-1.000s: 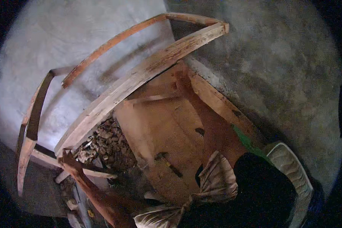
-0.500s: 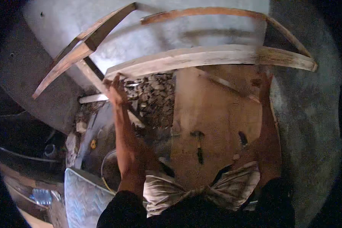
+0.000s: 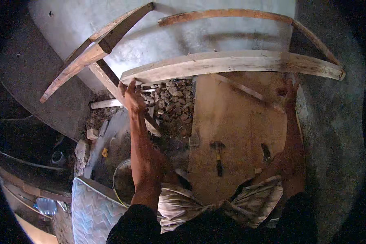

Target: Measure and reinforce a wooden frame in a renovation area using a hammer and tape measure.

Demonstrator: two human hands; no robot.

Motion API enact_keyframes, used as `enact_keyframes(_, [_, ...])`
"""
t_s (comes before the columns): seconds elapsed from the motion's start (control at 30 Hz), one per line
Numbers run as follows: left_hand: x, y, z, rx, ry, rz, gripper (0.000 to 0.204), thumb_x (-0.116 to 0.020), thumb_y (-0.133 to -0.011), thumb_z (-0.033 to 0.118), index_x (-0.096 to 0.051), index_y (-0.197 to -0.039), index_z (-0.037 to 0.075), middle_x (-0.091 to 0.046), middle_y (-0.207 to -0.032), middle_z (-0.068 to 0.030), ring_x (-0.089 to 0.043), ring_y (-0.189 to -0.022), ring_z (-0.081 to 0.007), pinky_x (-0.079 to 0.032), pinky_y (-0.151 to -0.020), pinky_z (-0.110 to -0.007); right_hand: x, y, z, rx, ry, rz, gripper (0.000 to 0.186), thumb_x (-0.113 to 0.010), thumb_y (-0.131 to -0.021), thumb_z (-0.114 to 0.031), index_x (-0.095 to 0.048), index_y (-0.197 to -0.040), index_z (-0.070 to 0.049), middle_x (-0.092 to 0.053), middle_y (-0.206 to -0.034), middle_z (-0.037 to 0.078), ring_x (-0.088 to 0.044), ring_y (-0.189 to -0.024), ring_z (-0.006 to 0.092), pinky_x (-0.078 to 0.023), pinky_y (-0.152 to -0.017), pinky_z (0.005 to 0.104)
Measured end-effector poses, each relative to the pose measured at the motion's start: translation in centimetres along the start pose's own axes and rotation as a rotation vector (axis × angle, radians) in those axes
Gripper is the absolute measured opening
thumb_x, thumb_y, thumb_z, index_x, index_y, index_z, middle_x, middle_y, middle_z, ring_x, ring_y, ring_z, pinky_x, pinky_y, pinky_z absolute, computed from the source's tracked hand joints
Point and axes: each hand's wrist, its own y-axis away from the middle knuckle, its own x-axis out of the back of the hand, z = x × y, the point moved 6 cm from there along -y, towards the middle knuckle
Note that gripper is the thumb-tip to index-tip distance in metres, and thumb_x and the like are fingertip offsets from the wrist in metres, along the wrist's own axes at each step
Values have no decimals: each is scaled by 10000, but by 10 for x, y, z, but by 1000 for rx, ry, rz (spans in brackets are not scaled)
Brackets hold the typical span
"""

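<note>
A pale wooden beam [image 3: 215, 63], bowed by the lens, spans the view in front of me. It appears to belong to a wooden frame, with slanting timbers [image 3: 79, 57] at its left end and a thinner strip [image 3: 227, 13] farther off. My left hand [image 3: 133, 97] is closed on the beam's left end, its fingertips at the lower edge. Toward the other end, my right hand [image 3: 288, 91] reaches up to the beam's underside with bent fingers; shadow and the wood partly hide its grip. A hammer [image 3: 218, 158] lies on a brown board [image 3: 236, 130] below.
Broken stones [image 3: 173, 101] cover the ground left of the board. A pale pipe [image 3: 105, 104] and a yellow object [image 3: 105, 152] lie farther left. A patterned mattress [image 3: 93, 207] stands at lower left, near a clear plastic bottle [image 3: 46, 206]. Grey walls [image 3: 333, 122] rise at the right and ahead.
The whole view has shifted slightly, so everything sits a little farther right and lower. Both hands keep their places at the beam, and the picture is sharper now.
</note>
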Motion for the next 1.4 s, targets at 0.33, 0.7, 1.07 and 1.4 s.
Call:
enact_keyframes(0.33, [-6, -2, -13, 25, 3, -55, 331, -439, -864, 92, -385, -1187, 44, -547, -981, -105, -551, -857, -221, -461, -776, -365, 55, -32, 54, -36, 3, 119, 699, -486, -863, -429, -117, -1363, -110, -571, -991, 128, -609, -598, 176, -512, -514, 297])
enact_keyframes(0.7, [-1, 3, 4, 40, -28, -57, 394, -520, -794, -22, -450, -1175, 49, -525, -1082, -45, -528, -954, -184, -425, -765, -329, 16, -18, 20, 21, -15, -58, 673, -491, -863, -420, -119, -1360, -161, -569, -982, 126, -615, -573, 199, -514, -506, 296])
enact_keyframes(1.07, [-8, 8, 12, 26, -83, -71, 521, -547, -811, 43, -339, -1288, 72, -452, -1207, -98, -486, -1033, -228, -413, -846, -370, 21, -25, 27, -181, 63, 42, 674, -487, -866, -412, -125, -1376, -159, -545, -1026, 150, -617, -605, 197, -518, -512, 305])
enact_keyframes(1.4, [-8, 8, 12, 26, -6, -40, 380, -531, -797, -36, -472, -1159, 61, -532, -1090, -44, -540, -909, -170, -444, -742, -304, 14, -11, 6, 32, 23, -112, 616, -440, -883, -425, -165, -1361, -150, -543, -1011, 135, -603, -616, 174, -511, -525, 296])
